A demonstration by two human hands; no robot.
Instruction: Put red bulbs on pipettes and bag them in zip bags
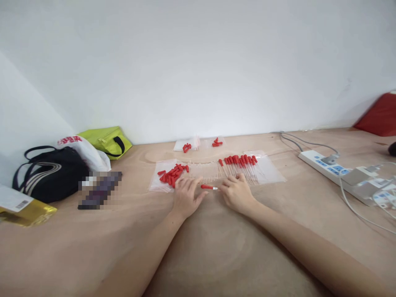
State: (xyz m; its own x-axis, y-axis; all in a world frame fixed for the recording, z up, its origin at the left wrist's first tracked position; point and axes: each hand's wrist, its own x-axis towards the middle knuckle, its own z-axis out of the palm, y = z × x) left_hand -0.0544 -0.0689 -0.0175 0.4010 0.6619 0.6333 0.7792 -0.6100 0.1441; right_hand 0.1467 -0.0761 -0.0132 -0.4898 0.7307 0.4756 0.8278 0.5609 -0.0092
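My left hand point(185, 197) is open over the near edge of a pile of red rubber bulbs point(170, 175), thumb spread apart from the fingers. Between my hands is a dropper with a red bulb point(206, 187); its pale end meets the fingertips of my right hand point(236, 192), which is closed on it. My right fingers hide the rest of that dropper. Just beyond, thin clear tubes point(204, 171) lie side by side in a row. To their right, several droppers with red bulbs point(239, 160) lie together, bulbs pointing away from me.
Clear plastic bags point(272, 173) lie under the droppers and bulbs. Two small groups of red pieces point(186, 147) rest near the wall. At right is a power strip point(321, 165) with cables. Left are a black bag point(52, 171), a lime-green bag point(103, 140) and a blurred-out dark object point(100, 192).
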